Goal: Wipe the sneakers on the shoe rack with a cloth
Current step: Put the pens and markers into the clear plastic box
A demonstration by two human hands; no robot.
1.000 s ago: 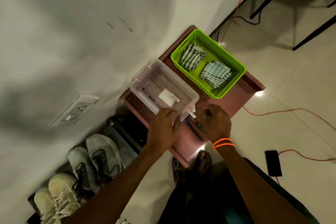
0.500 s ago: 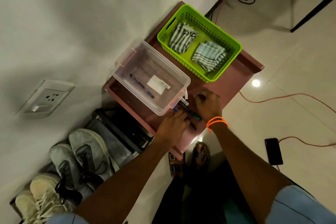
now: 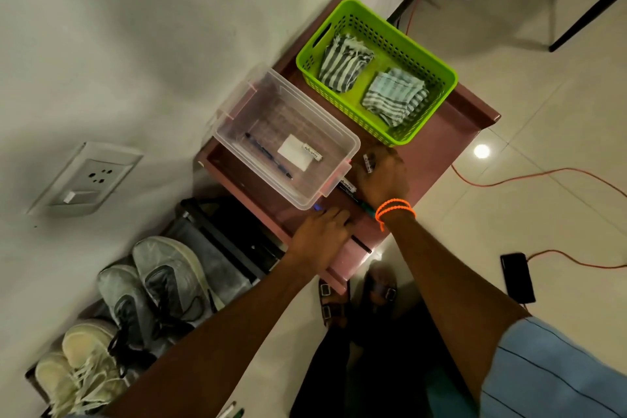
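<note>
Two striped cloths (image 3: 342, 63) (image 3: 393, 98) lie in a green basket (image 3: 356, 112) on a pink stand (image 3: 441, 146). A grey pair of sneakers (image 3: 152, 285) and a cream pair (image 3: 78, 370) sit on the dark shoe rack (image 3: 230, 248) at lower left. My right hand (image 3: 383, 180), with an orange wristband, is curled over markers (image 3: 347, 187) on the stand, just right of a clear box. My left hand (image 3: 322, 237) is curled over a black pen (image 3: 361, 244) near the stand's front edge. Both hands are far from the cloths and sneakers.
The clear plastic box (image 3: 353, 142) holds a pen and a white card. A wall socket (image 3: 84, 180) is at left. On the tiled floor lie a phone (image 3: 517, 276) and an orange cable (image 3: 543, 176). My sandalled feet (image 3: 334, 302) stand below the stand.
My left hand has left the clear box's edge and dropped onto the pens at the stand's front. My right hand has shifted slightly toward the basket. The view has drifted.
</note>
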